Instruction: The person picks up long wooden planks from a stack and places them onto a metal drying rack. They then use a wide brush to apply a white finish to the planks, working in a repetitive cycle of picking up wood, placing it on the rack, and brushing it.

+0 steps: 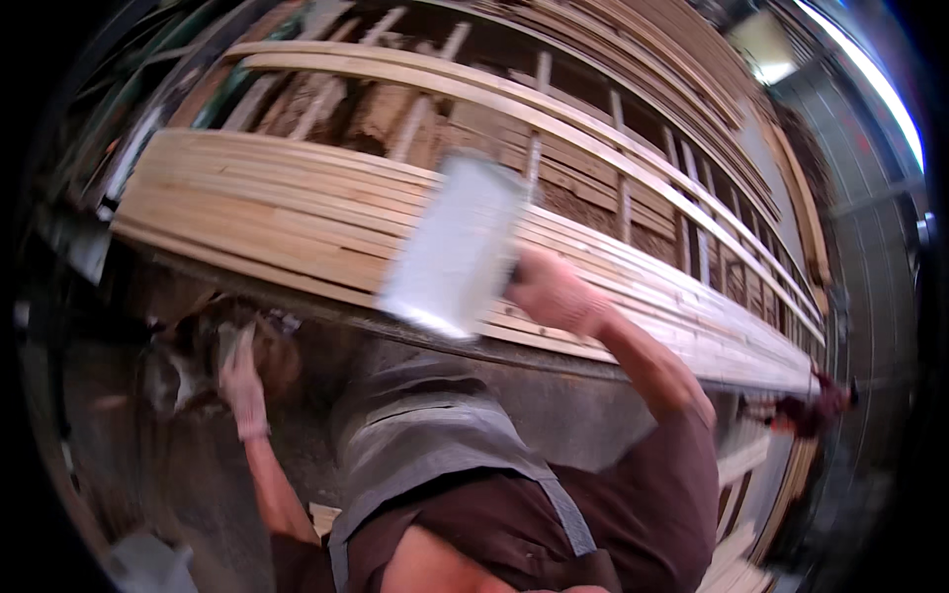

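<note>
My right hand, in a light glove, is raised in front of the planks and grips a flat, pale grey rectangular blade or board, which is motion-blurred. My left hand, also gloved, reaches down at the lower left and rests on a rough brown piece of wood; whether its fingers close around it is unclear. A grey apron over a dark brown shirt fills the lower middle.
A long stack of pale wooden planks runs across the view on a dark bench edge. Behind it stand racks with more slats. A dark red shape shows at the planks' far right end.
</note>
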Tool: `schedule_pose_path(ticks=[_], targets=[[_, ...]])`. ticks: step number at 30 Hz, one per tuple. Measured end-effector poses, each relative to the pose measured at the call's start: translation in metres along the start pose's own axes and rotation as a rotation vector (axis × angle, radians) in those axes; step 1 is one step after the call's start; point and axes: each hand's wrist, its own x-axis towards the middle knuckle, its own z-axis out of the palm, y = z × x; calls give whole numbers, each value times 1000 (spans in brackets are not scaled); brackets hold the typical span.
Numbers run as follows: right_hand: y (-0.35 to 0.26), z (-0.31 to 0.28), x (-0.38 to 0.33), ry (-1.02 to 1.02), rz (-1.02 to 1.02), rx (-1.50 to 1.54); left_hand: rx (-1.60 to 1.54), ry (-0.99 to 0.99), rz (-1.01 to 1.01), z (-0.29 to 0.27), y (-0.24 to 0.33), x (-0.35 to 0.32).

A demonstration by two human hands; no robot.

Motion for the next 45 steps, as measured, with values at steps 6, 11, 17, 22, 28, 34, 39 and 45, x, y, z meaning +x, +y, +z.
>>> schedule_pose_path(ticks=[6, 11, 17, 22, 28, 34, 39, 45], targets=[[174, -67, -109, 361, 104, 16, 499, -156, 808, 125, 129, 81], [249, -70, -135, 398, 233, -181, 828, -180, 720, 197, 110, 160], [236, -60, -48, 272, 43, 104, 779, -206, 714, 192, 92, 173], [117, -48, 54, 214, -182, -173, 222, -346, 549, 117, 123, 169], [-70, 1, 221, 107, -399, -340, -216, 314, 270, -62, 35, 161], [-305, 95, 395, 46, -579, -297, -705, 596, -214, -182, -75, 149], [-474, 172, 502, -60, -591, -285, -691, 581, -388, -192, -161, 125], [-553, 211, 562, -103, -540, -121, -629, 378, -543, -176, -155, 111]])
